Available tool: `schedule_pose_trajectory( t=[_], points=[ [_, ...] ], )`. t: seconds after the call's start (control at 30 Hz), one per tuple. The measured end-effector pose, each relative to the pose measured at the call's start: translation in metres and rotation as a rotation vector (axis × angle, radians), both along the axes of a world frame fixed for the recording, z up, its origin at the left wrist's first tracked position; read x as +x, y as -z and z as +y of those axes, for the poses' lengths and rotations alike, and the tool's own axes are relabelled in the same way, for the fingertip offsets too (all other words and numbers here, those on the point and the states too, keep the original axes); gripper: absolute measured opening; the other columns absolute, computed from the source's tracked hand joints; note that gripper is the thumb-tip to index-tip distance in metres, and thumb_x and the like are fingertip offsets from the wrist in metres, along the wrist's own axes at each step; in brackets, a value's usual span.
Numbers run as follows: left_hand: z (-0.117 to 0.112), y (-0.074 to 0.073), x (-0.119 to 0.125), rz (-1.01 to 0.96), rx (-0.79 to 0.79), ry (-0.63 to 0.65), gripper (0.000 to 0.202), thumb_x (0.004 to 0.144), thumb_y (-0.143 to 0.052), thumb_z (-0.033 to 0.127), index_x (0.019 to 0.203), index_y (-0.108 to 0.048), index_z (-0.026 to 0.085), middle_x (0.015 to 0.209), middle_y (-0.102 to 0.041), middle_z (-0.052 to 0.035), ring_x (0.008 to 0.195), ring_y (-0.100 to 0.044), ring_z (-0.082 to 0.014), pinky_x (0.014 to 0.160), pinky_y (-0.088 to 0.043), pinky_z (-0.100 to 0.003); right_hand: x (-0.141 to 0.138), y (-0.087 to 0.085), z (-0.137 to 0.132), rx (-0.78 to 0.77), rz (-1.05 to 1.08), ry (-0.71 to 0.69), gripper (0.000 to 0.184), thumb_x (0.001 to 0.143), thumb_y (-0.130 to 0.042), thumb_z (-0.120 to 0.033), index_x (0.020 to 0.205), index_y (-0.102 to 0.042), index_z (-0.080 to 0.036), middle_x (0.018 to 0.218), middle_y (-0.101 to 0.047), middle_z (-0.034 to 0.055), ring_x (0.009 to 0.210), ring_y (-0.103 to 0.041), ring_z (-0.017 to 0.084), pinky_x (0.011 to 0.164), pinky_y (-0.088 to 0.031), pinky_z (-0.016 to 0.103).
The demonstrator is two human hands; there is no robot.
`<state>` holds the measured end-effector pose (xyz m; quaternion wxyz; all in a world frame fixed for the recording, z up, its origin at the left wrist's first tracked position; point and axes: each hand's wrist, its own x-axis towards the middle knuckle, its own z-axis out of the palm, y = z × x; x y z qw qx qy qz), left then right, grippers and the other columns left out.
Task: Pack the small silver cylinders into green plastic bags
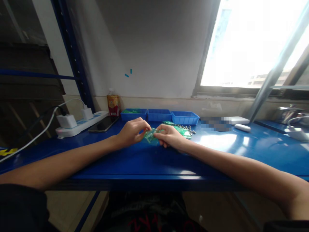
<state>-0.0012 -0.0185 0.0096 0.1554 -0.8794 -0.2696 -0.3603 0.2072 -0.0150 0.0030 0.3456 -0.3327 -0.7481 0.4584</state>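
Note:
A small green see-through plastic bag [151,137] is held between my two hands over the blue table. My left hand [133,131] pinches its left upper edge between thumb and fingers. On the other side my right hand [170,137] grips the bag with thumb and forefinger. Whether anything lies inside the bag is too blurred to tell. Just behind my right hand lies more green plastic [183,132], with several small metal parts [190,129] beside and on it.
Along the wall stand three blue bins: the left bin [134,115] with green plastic in it, the middle bin [159,115] and the right bin [184,118]. A drink carton [113,104], phone [103,124] and power strip [82,124] are at left. A white case [242,128] lies right.

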Motion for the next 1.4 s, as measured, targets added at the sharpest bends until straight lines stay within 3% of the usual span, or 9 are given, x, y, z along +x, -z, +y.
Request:
schedule_pose_trajectory(
  t=[0.2,0.3,0.43,0.53,0.63,0.8,1.0,1.2,1.4],
  points=[
    [0.004,0.008,0.003,-0.026,-0.292,-0.101,0.016,0.086,-0.050,0.025,0.098,-0.057,0.019,0.075,-0.059,0.0015,0.059,-0.052,-0.0098,0.055,-0.038,-0.020,0.009,0.004,0.018,0.205,0.053,0.176,0.020,0.075,-0.065,-0.030,0.075,-0.048,-0.019,0.055,-0.062,-0.0028,0.046,-0.058,0.011,0.044,-0.042,0.019],
    [0.007,0.009,0.004,-0.047,-0.505,-0.075,0.020,0.087,-0.049,0.034,0.093,-0.059,0.017,0.070,-0.060,0.0016,0.060,-0.053,-0.0109,0.055,-0.038,-0.021,0.014,0.001,0.020,0.412,0.040,0.272,0.015,0.073,-0.064,-0.025,0.075,-0.050,-0.019,0.061,-0.063,-0.0016,0.057,-0.062,0.013,0.053,-0.046,0.022],
    [0.013,0.010,0.004,-0.178,-0.763,0.048,0.051,0.094,-0.026,0.052,0.087,-0.059,0.014,0.070,-0.061,-0.0030,0.064,-0.055,-0.0135,0.059,-0.041,-0.025,0.015,-0.004,0.012,0.599,-0.033,0.292,0.008,0.072,-0.062,-0.019,0.077,-0.056,-0.018,0.070,-0.066,-0.0008,0.066,-0.063,0.013,0.062,-0.047,0.024],
    [0.016,0.012,0.006,-0.318,-0.825,0.106,0.043,0.093,-0.033,0.054,0.089,-0.053,0.015,0.072,-0.060,-0.0018,0.059,-0.053,-0.0116,0.057,-0.040,-0.025,0.015,-0.004,0.007,0.655,-0.128,0.225,0.007,0.075,-0.059,-0.016,0.081,-0.061,-0.018,0.075,-0.069,0.0007,0.068,-0.063,0.014,0.062,-0.047,0.024],
    [0.015,0.013,0.008,-0.404,-0.823,0.115,0.029,0.088,-0.051,0.046,0.092,-0.045,0.018,0.069,-0.057,0.0028,0.055,-0.050,-0.0096,0.056,-0.040,-0.023,0.014,-0.001,0.010,0.693,-0.224,0.116,0.018,0.077,-0.054,-0.009,0.087,-0.067,-0.018,0.085,-0.072,0.0032,0.077,-0.066,0.016,0.069,-0.048,0.026],
    [0.012,0.014,0.011,-0.407,-0.777,0.103,0.025,0.088,-0.053,0.041,0.086,-0.041,0.019,0.066,-0.055,0.0043,0.055,-0.050,-0.0086,0.055,-0.040,-0.022,0.015,0.001,0.016,0.684,-0.312,0.085,0.033,0.079,-0.044,-0.001,0.089,-0.071,-0.017,0.090,-0.073,0.0053,0.084,-0.067,0.018,0.078,-0.050,0.029],
    [0.013,0.015,0.010,-0.384,-0.747,0.089,0.024,0.088,-0.053,0.040,0.085,-0.041,0.019,0.067,-0.056,0.0037,0.056,-0.051,-0.0090,0.056,-0.041,-0.022,0.017,-0.001,0.012,0.727,-0.261,0.080,0.029,0.082,-0.044,-0.004,0.091,-0.069,-0.016,0.089,-0.073,0.0055,0.084,-0.067,0.016,0.076,-0.049,0.027],
    [0.013,0.015,0.010,-0.376,-0.735,0.086,0.022,0.087,-0.054,0.038,0.091,-0.044,0.019,0.066,-0.056,0.0036,0.057,-0.054,-0.0103,0.055,-0.042,-0.022,0.018,0.001,0.011,0.784,-0.354,0.013,0.028,0.081,-0.045,-0.005,0.091,-0.068,-0.017,0.090,-0.072,0.0051,0.081,-0.066,0.017,0.075,-0.047,0.029],
    [0.010,0.010,0.005,-0.365,-0.495,0.004,0.011,0.086,-0.049,0.024,0.095,-0.046,0.019,0.071,-0.055,0.0027,0.059,-0.053,-0.0103,0.057,-0.042,-0.022,0.020,-0.004,0.015,0.663,-0.062,0.076,0.030,0.067,-0.041,0.001,0.059,-0.064,-0.016,0.086,-0.067,0.0053,0.083,-0.063,0.015,0.075,-0.047,0.026]
  ],
)
